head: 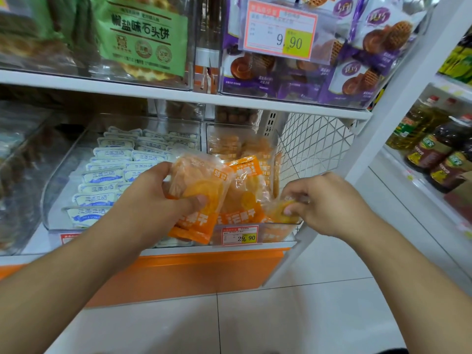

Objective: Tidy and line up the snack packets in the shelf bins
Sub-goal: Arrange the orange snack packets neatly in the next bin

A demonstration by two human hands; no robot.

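Observation:
My left hand [155, 200] grips an orange dried-fruit packet [196, 180] and holds it raised in front of the clear bin [283, 229] on the lower shelf. My right hand [324, 200] pinches another orange packet [277, 212] at the bin's front right corner. A third orange packet [246, 190] stands upright between them, with more orange packets [229, 144] behind it. To the left, a second clear bin [49, 198] has several white-and-blue packets [102, 180] lined up in rows.
A price tag reading 29.90 [240, 235] hangs on the orange bin's front. The upper shelf [178, 97] carries green-labelled biscuits [143, 37] and purple waffle packets [357, 80]. A wire mesh panel [314, 146] closes the shelf's right end. Oil bottles [434, 149] stand on the neighbouring rack.

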